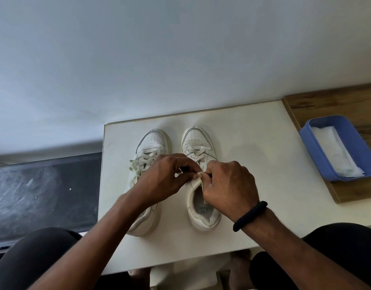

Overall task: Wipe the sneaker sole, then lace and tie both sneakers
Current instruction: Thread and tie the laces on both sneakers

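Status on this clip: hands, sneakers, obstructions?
Left hand and right hand pinch cream lace over right white leather sneaker. Left white sneaker shows bow. Blue plastic tray aside.

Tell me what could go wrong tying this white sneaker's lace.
The left hand and right hand pinch the flat cream lace over the white leather right sneaker; it may slip free before the knot tightens. A hard tug could slide that shoe against the white left sneaker.

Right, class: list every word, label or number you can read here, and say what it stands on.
Insole print inside the sneaker nearer the blue tray: two short lines, upside down, too blurred to read.
No other text shows.
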